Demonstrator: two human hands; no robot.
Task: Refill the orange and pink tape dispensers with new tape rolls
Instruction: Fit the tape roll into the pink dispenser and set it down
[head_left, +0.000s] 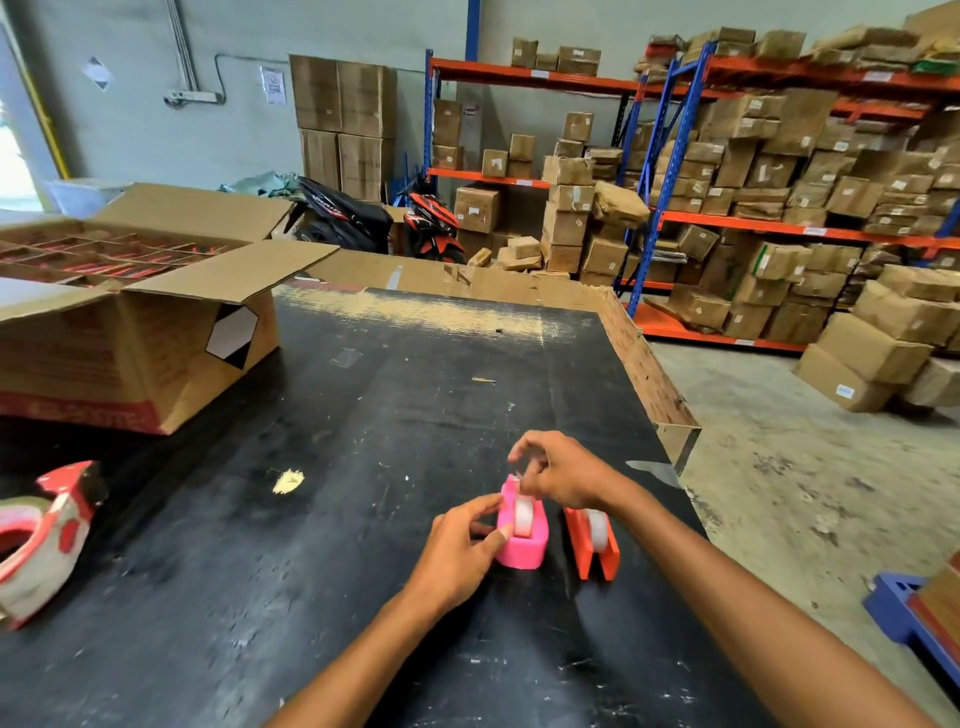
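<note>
A pink tape dispenser (527, 540) stands on the black table (322, 519) with a clear tape roll (521, 514) seated in it. My left hand (460, 551) grips the dispenser's left side, thumb against the roll. Over the dispenser's far end, my right hand (558, 475) pinches what looks like the loose tape end with its fingertips. Just to the right stands the orange tape dispenser (595, 545), a clear tape roll (597, 530) sitting in its slot; neither hand touches it.
A large red and white packing-tape gun (44, 535) lies at the table's left edge. An open cardboard box (140, 332) sits at the back left. A raised cardboard rim (654, 384) borders the table's right side. Shelves of boxes and parked scooters stand beyond.
</note>
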